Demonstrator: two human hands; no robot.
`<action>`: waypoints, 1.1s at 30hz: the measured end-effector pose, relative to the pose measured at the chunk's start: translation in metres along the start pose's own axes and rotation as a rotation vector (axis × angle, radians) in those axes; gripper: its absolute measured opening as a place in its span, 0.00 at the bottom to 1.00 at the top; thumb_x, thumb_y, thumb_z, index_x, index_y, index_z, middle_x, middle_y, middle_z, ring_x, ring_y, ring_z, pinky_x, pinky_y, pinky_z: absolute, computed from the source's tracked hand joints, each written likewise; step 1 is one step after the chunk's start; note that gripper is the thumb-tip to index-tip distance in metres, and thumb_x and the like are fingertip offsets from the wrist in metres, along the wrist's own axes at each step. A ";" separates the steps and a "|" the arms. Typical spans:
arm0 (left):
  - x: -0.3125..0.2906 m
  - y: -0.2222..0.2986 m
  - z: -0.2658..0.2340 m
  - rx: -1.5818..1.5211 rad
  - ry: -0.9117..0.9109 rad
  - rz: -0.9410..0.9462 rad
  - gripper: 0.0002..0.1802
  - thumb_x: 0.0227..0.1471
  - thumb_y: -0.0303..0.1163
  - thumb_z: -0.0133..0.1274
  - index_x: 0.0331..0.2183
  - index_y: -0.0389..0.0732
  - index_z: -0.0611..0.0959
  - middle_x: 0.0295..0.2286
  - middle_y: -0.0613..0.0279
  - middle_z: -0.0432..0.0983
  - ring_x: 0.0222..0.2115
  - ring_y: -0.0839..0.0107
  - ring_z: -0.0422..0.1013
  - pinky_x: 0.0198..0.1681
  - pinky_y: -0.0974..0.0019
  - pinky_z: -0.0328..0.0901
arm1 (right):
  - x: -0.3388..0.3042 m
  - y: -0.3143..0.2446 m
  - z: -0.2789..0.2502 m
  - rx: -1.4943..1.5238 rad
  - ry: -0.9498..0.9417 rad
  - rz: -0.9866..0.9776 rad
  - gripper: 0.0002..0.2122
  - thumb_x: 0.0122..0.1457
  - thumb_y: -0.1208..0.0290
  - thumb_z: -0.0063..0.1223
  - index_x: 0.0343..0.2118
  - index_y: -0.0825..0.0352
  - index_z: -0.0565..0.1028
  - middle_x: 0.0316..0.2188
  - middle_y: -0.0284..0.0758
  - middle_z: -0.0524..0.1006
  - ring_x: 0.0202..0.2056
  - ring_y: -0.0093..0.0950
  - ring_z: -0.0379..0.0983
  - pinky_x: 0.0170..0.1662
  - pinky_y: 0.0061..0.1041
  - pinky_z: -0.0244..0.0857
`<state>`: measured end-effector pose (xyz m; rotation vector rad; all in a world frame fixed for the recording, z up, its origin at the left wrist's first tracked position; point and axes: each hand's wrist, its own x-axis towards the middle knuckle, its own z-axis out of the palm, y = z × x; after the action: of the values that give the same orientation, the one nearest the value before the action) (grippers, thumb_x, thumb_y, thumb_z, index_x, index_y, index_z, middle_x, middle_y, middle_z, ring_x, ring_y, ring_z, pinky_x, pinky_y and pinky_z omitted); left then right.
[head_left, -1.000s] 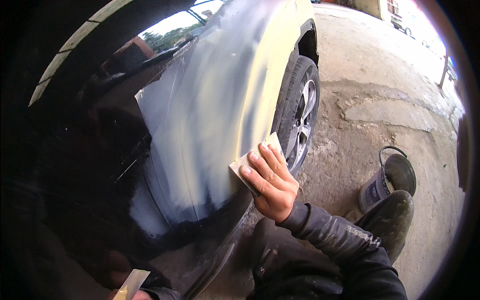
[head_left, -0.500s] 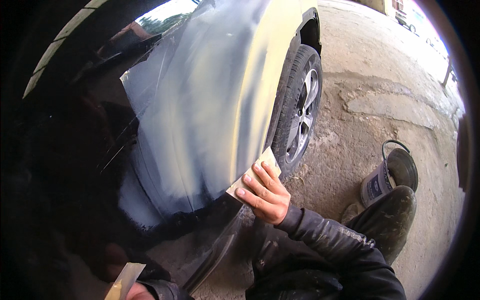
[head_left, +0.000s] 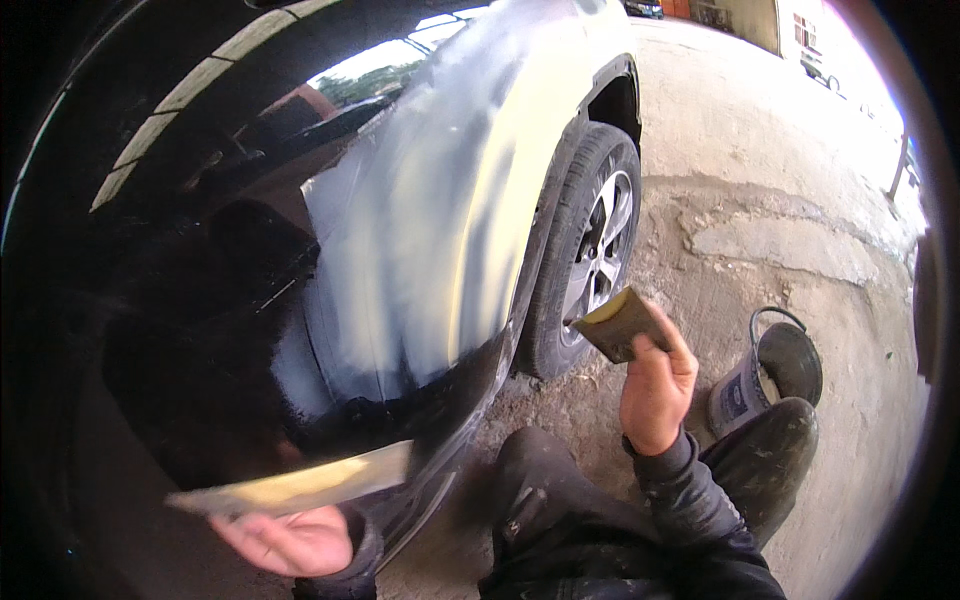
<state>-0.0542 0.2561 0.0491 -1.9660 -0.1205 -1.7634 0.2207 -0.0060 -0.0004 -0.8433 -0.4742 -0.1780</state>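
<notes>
My right hand (head_left: 655,400), raised off the car beside the front of the wheel, pinches a thin square putty spreader (head_left: 612,328) with yellow filler along its upper edge. At the lower left, my left hand (head_left: 290,542) is palm up under a long flat mixing board (head_left: 300,482) and grips it from below; yellow filler lies along the board, which is slightly blurred. Ahead of both hands is the car's body panel (head_left: 410,250), sanded grey and hazy, with pale yellow filler streaks. The spreader is apart from the panel.
Right of the panel stands the car's wheel (head_left: 600,240) under its arch. A bucket (head_left: 790,360) with a raised handle sits on rough concrete ground (head_left: 790,245) by my right knee (head_left: 775,450). Glossy black bodywork (head_left: 190,330) fills the left.
My right hand has lifted the spreader off the panel's lower edge and moved right, turning it over. My left hand has come up and inward, bringing the whole board into view.
</notes>
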 end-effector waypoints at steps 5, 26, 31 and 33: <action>0.011 0.080 0.032 -1.215 -0.088 -1.035 0.26 0.72 0.33 0.47 0.65 0.31 0.67 0.59 0.46 0.70 0.57 0.61 0.70 0.63 0.58 0.65 | 0.011 -0.048 0.015 0.463 -0.012 0.125 0.22 0.66 0.78 0.47 0.64 0.76 0.69 0.60 0.45 0.76 0.62 0.41 0.72 0.68 0.45 0.60; 0.055 0.107 0.046 -2.084 -0.548 -1.599 0.13 0.69 0.30 0.51 0.50 0.34 0.78 0.43 0.59 0.79 0.42 0.73 0.74 0.51 0.67 0.66 | 0.005 -0.020 0.006 0.255 -0.132 0.381 0.14 0.71 0.69 0.50 0.55 0.69 0.73 0.34 0.31 0.77 0.37 0.28 0.76 0.51 0.36 0.72; 0.036 0.134 0.053 -2.069 -1.338 -1.446 0.13 0.72 0.37 0.49 0.47 0.36 0.78 0.33 0.71 0.74 0.36 0.80 0.68 0.42 0.73 0.63 | 0.019 -0.024 0.047 0.873 -0.302 0.641 0.19 0.71 0.64 0.48 0.59 0.71 0.71 0.28 0.28 0.69 0.34 0.24 0.68 0.53 0.34 0.67; 0.034 0.136 0.053 -1.985 -1.242 -1.222 0.14 0.72 0.39 0.50 0.44 0.36 0.79 0.32 0.72 0.72 0.35 0.80 0.65 0.42 0.73 0.62 | 0.012 -0.025 0.065 0.739 -0.354 0.610 0.19 0.72 0.63 0.49 0.58 0.72 0.72 0.30 0.28 0.70 0.35 0.23 0.69 0.52 0.31 0.67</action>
<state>0.0513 0.1503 0.0384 -4.9030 0.1906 0.1998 0.2016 0.0271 0.0592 -0.2539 -0.5384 0.6870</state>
